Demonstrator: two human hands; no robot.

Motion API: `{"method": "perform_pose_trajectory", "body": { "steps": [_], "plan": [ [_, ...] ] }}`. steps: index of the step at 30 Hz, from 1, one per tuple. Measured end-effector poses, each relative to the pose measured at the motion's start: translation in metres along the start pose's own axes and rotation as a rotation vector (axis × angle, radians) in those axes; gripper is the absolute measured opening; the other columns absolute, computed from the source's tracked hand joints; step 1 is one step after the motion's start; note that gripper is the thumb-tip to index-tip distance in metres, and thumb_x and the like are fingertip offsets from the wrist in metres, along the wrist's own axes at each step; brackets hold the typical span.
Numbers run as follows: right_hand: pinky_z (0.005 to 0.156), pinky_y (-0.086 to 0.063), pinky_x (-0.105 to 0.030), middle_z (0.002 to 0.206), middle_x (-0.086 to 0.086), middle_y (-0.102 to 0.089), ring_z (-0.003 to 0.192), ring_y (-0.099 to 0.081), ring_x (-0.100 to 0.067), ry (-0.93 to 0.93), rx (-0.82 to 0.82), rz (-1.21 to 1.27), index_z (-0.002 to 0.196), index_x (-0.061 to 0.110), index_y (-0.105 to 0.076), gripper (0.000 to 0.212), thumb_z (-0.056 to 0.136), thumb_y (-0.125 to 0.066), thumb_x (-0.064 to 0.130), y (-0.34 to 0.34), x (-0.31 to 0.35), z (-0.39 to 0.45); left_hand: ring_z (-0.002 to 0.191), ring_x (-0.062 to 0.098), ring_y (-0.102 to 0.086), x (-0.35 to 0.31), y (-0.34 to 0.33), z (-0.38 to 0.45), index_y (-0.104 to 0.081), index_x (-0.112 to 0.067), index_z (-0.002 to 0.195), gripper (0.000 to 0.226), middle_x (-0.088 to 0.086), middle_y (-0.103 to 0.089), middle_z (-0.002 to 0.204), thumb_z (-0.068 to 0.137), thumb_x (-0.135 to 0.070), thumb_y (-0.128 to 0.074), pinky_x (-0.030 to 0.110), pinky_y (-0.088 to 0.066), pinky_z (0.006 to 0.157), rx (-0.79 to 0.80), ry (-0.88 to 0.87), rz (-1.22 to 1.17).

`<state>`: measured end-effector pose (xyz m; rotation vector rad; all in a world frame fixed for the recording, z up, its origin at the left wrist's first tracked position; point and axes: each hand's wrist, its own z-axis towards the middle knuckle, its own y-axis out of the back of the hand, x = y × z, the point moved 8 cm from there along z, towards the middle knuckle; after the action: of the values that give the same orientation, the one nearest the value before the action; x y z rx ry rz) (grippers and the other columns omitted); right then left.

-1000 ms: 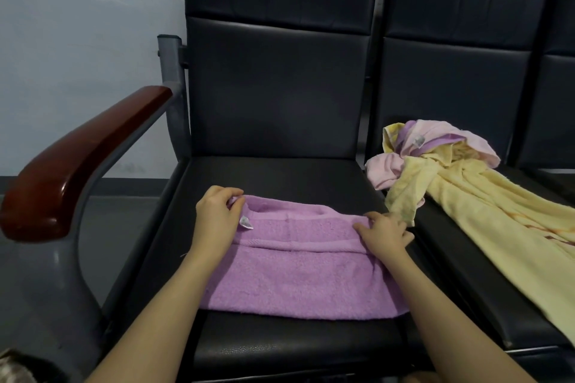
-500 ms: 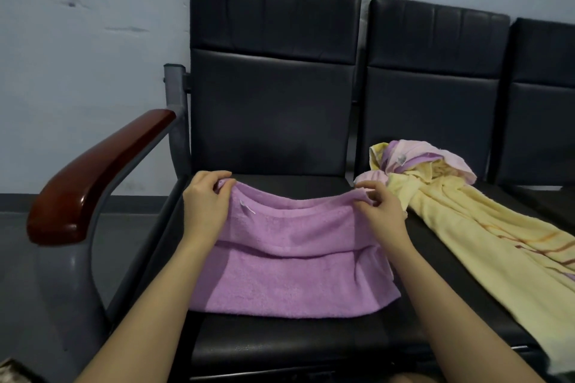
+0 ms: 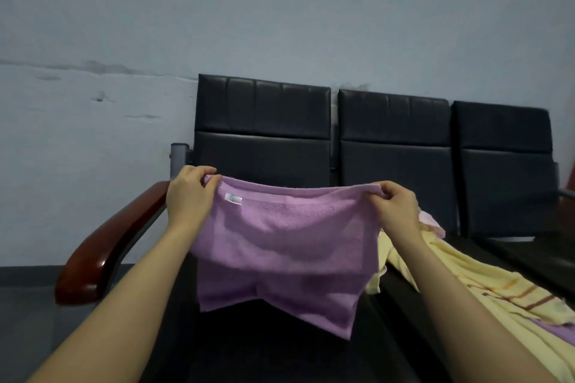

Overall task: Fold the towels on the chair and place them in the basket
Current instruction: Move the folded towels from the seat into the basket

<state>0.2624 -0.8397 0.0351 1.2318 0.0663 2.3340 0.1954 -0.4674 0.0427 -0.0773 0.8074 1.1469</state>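
Both hands are up in front of the chair, set apart at the 2 top corners of the purple towel. The left hand pinches the left corner and the right hand pinches the right one. The towel hangs folded between them, clear of the dark seat, its small white label near the left hand. A yellow towel sprawls across the next seat on the right.

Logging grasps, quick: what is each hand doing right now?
Left hand: pinches the purple towel at its top left corner.
Right hand: pinches its top right corner.
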Motion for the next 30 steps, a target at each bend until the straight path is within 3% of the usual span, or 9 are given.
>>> {"method": "perform_pose_trajectory", "body": {
  "steps": [3,6,11,13,15,17,20,27,30],
  "plan": [
    [0.088,-0.047,-0.047,0.075,0.013,-0.066,0.084,-0.062,-0.016,0.041,-0.049,-0.122,0.070,0.043,-0.061,0.030,0.088,-0.060,0.019,0.015,0.010,0.000,0.095,0.028,-0.059,-0.008,0.008,0.002,-0.069,-0.006,0.103,0.019,0.012,-0.063,0.106,0.092,-0.019,-0.061,0.032,-0.043,0.078,0.003,-0.023,0.039],
    [0.082,-0.051,-0.044,0.080,0.009,-0.069,0.086,-0.063,-0.016,0.027,-0.046,-0.103,0.072,0.043,-0.062,0.030,0.087,-0.060,0.018,0.020,0.009,-0.007,0.088,0.019,-0.055,-0.008,0.011,-0.001,-0.069,-0.006,0.097,0.014,0.012,-0.063,0.102,0.091,-0.017,-0.063,0.029,-0.041,0.076,0.025,-0.011,0.010],
    [0.069,-0.053,-0.032,0.079,0.005,-0.069,0.077,-0.062,-0.011,-0.053,-0.037,0.026,0.082,0.023,-0.072,0.019,0.089,-0.059,0.011,0.019,-0.004,-0.019,0.086,0.018,-0.054,-0.002,0.011,-0.015,-0.063,-0.008,0.096,0.013,0.008,-0.061,0.097,0.093,-0.020,-0.060,0.031,-0.045,0.073,0.065,0.023,-0.005],
    [0.053,-0.052,-0.024,0.078,-0.005,-0.070,0.065,-0.061,-0.013,-0.144,-0.017,0.162,0.087,0.011,-0.073,0.020,0.088,-0.056,0.000,0.014,-0.013,-0.024,0.084,0.018,-0.055,0.000,0.010,-0.022,-0.060,-0.009,0.097,0.012,0.004,-0.060,0.091,0.094,-0.021,-0.058,0.031,-0.045,0.071,0.093,0.054,-0.009],
    [0.047,-0.051,-0.019,0.080,-0.013,-0.068,0.060,-0.062,-0.017,-0.285,0.014,0.344,0.091,0.005,-0.069,0.022,0.087,-0.054,-0.010,0.008,-0.024,-0.031,0.082,0.018,-0.056,0.003,0.010,-0.028,-0.059,-0.011,0.097,0.010,0.001,-0.059,0.088,0.094,-0.021,-0.058,0.031,-0.046,0.070,0.110,0.079,-0.020],
    [0.056,-0.056,-0.017,0.084,-0.014,-0.067,0.068,-0.065,-0.019,-0.368,0.044,0.495,0.098,0.002,-0.066,0.024,0.085,-0.054,-0.015,0.002,-0.030,-0.036,0.073,0.017,-0.060,0.007,0.010,-0.033,-0.060,-0.011,0.095,0.009,0.002,-0.060,0.086,0.093,-0.019,-0.060,0.028,-0.048,0.065,0.106,0.114,-0.045],
    [0.066,-0.057,-0.016,0.088,-0.012,-0.067,0.079,-0.065,-0.018,-0.366,0.085,0.506,0.104,0.001,-0.065,0.026,0.083,-0.061,-0.013,-0.004,-0.036,-0.040,0.061,0.015,-0.063,0.015,0.009,-0.037,-0.062,-0.009,0.094,0.008,0.006,-0.065,0.082,0.090,-0.017,-0.064,0.018,-0.047,0.057,0.105,0.192,-0.119],
    [0.060,-0.054,-0.017,0.079,-0.011,-0.066,0.065,-0.061,-0.015,-0.287,0.030,0.439,0.097,0.000,-0.068,0.013,0.088,-0.067,0.009,0.004,-0.038,-0.035,0.080,0.020,-0.068,0.034,0.005,-0.037,-0.066,-0.006,0.101,0.012,0.010,-0.069,0.091,0.092,-0.011,-0.060,0.035,-0.056,0.079,0.109,0.305,-0.261],
    [0.059,-0.053,-0.014,0.081,-0.009,-0.068,0.065,-0.063,-0.013,-0.225,-0.023,0.348,0.098,0.005,-0.068,0.009,0.091,-0.063,0.008,0.012,-0.034,-0.032,0.082,0.020,-0.065,0.035,0.006,-0.034,-0.067,-0.007,0.100,0.013,0.008,-0.069,0.092,0.094,-0.013,-0.057,0.034,-0.054,0.077,0.102,0.315,-0.251]
  ]
}}
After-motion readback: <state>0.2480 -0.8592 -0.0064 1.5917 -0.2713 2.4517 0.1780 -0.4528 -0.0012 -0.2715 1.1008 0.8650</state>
